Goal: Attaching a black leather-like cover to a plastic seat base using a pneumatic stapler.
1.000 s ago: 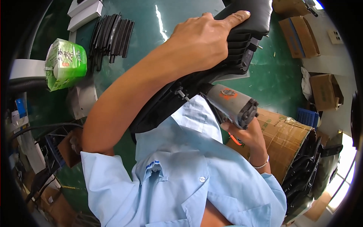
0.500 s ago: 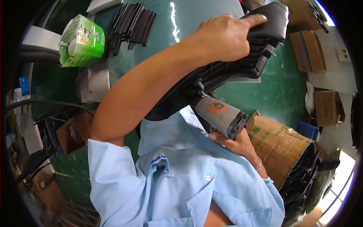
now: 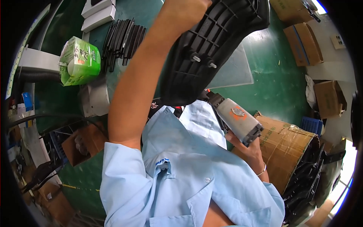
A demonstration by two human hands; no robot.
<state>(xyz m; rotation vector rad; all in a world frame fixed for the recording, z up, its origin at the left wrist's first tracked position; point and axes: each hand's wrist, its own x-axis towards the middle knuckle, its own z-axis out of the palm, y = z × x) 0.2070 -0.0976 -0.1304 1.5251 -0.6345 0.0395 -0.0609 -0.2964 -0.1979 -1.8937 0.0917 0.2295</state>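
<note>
On my feed, my left hand [image 3: 183, 15] meets the black panel [image 3: 223, 26], its fingers too hidden to tell their grip. The panel slants above my shirt [image 3: 177, 181], probably so its studs [image 3: 195, 57] stay reachable; my right hand [image 3: 247, 148] wraps the power tool [image 3: 240, 117].

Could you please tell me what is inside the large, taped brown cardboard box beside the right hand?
Several long, glossy black parts show at the open end of the box; its walls and these parts hide whatever lies deeper.
</note>
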